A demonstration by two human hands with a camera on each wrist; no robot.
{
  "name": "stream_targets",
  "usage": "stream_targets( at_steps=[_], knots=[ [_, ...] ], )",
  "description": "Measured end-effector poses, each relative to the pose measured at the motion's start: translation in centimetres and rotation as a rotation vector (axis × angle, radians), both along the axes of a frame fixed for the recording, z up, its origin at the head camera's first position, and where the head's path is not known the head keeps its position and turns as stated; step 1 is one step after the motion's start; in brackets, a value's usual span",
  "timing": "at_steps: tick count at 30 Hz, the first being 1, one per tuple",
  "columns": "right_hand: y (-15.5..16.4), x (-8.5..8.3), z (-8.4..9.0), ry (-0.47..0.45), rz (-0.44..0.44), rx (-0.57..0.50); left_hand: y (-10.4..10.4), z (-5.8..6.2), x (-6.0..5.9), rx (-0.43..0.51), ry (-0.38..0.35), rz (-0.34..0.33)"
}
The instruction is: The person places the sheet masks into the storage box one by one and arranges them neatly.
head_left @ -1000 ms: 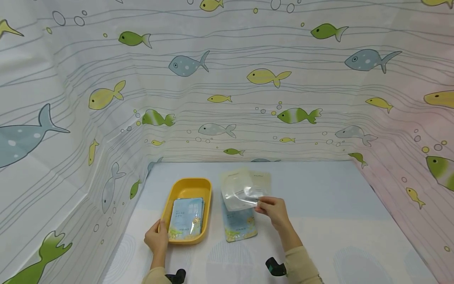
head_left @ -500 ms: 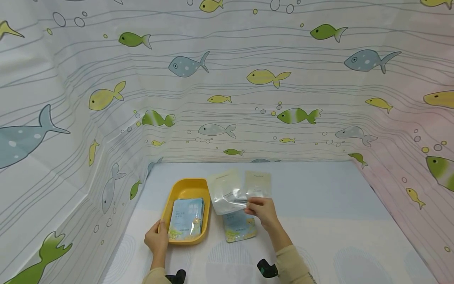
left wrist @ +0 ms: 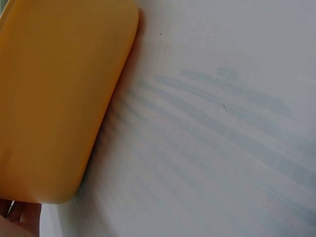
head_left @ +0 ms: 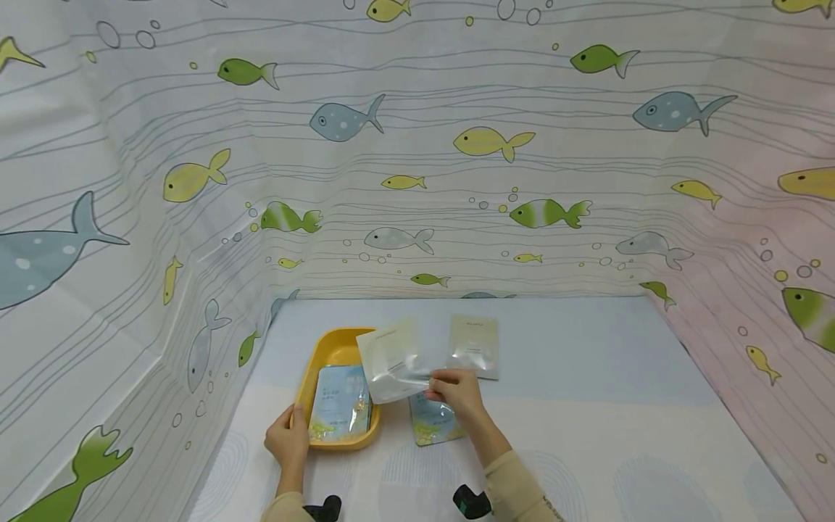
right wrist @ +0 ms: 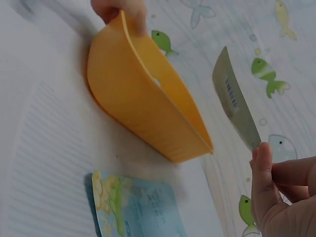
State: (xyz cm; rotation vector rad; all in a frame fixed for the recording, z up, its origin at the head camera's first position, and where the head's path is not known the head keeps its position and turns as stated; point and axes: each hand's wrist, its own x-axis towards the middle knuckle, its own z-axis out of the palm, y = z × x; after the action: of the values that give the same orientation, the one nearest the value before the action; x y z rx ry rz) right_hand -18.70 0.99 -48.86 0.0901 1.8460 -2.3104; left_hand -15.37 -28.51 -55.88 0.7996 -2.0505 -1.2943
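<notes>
My right hand (head_left: 457, 395) pinches a pale cream-silver sachet (head_left: 390, 362) by its right corner. In the head view the sachet overlaps the right rim of a yellow tray (head_left: 321, 348); the right wrist view shows it raised and tilted beside the tray (right wrist: 133, 98). My left hand (head_left: 288, 435) grips the tray's near left rim, thumb up. Inside the tray lies a stack of light-blue printed sachets (head_left: 339, 402). Another blue sachet (head_left: 433, 420) lies flat on the table, partly hidden under my right hand and the held sachet.
A second cream-silver sachet (head_left: 474, 344) lies on the pale patterned table (head_left: 587, 435), behind my right hand. Fish-printed sheeting (head_left: 417, 217) rises at the back and both sides. A dark device (head_left: 471, 502) sits by my right wrist.
My right hand has moved left with the pinched sachet, from above the blue sachet to over the tray's right rim. The second cream sachet is now uncovered. My left hand stays put.
</notes>
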Motion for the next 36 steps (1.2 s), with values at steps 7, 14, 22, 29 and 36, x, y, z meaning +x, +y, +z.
stream_targets(
  at_steps=[7,14,22,29,36],
  knots=[
    [-2.2,0.1,-0.8,-0.002,0.04,0.032,-0.1,-0.1,0.0,-0.012,0.001,0.0],
    [-4.1,0.4,-1.1,-0.032,0.039,0.054,-0.1,-0.3,-0.1,-0.029,0.009,-0.003],
    [-5.9,1.0,-1.4,-0.021,0.032,0.097,-0.1,-0.1,0.0,-0.032,0.0,-0.009],
    [-7.4,1.4,-2.0,-0.033,0.006,0.146,-0.1,-0.2,0.0,-0.046,0.008,0.002],
    [-8.7,2.2,-2.5,0.002,0.033,0.165,-0.1,-0.3,0.0,-0.046,0.017,0.006]
  ],
)
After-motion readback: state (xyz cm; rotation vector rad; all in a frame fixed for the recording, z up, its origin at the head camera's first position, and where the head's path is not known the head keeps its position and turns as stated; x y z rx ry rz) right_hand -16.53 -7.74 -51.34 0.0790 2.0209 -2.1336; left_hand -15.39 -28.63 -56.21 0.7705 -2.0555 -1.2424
